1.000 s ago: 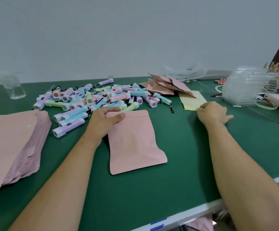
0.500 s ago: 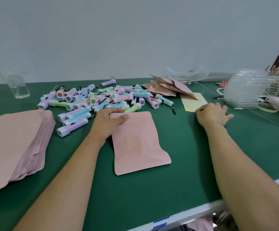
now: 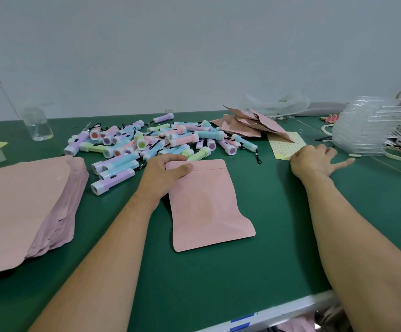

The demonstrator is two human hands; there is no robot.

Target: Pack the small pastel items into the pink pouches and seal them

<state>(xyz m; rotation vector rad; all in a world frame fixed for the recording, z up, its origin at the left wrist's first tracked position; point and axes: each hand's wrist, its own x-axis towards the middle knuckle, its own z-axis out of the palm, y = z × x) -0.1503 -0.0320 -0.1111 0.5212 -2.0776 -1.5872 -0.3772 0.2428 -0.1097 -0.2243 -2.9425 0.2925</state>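
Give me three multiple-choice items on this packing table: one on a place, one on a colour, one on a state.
1. Where is the stack of empty pouches?
A) at the far right
B) on the left side of the table
C) behind the pastel items

2. What colour is the table top?
A) green
B) white
C) grey

3. What is the left hand doing?
A) resting flat on bare table
B) holding a pastel item
C) gripping the single pouch

Key:
1 B, the stack lies left of the left forearm.
2 A, the surface is dark green throughout.
3 C, the thumb lies on the pouch's top left corner and the fingers curl at its edge.
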